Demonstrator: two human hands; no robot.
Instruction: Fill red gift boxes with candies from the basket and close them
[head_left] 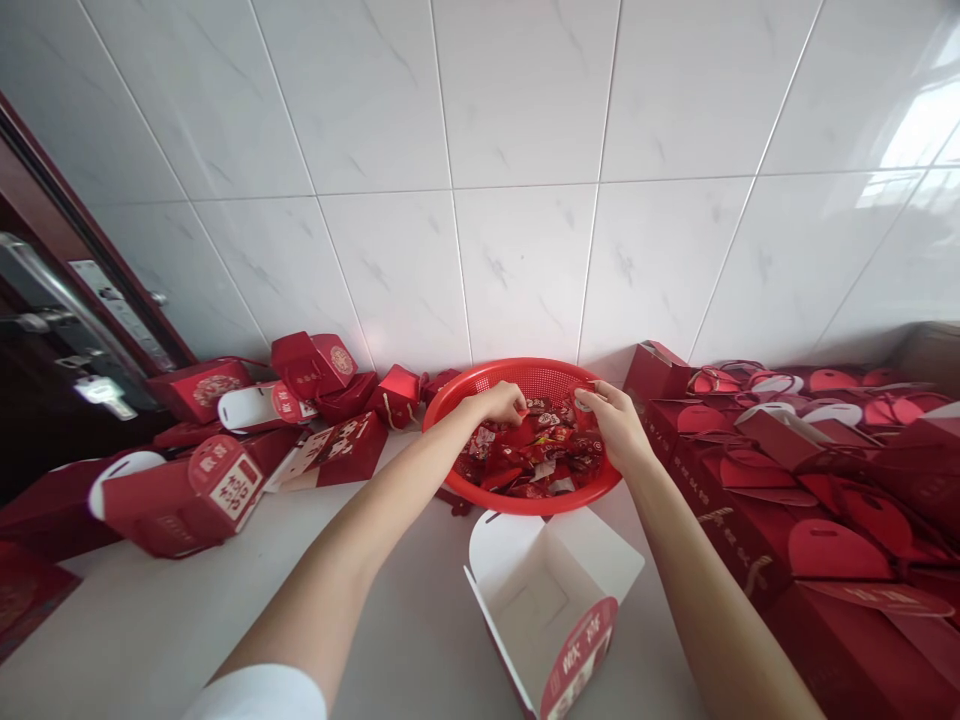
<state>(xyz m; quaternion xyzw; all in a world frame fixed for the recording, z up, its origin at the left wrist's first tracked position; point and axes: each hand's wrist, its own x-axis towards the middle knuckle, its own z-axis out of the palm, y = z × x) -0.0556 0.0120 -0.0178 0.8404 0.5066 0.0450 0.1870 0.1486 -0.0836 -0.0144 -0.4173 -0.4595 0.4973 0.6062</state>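
Observation:
A red plastic basket (525,508) with perforated walls holds many small wrapped candies (547,450), mostly red and shiny. My left hand (501,403) reaches over its left side, fingers curled down towards the candies; what they pinch, if anything, is hidden. At the basket's right side my right hand (616,425) has thumb and fingers closed on a small red wrapped candy (583,405). In front of the basket, between my forearms, stands an open gift box (525,590) with white inside and red outside. Its flaps are spread and nothing lies in it.
Red gift boxes (180,500) lie in a loose group on the left. Many more boxes (817,560) stand packed in rows on the right. A tiled wall (525,270) rises behind the white table (315,580). A door handle with keys (105,395) is at far left.

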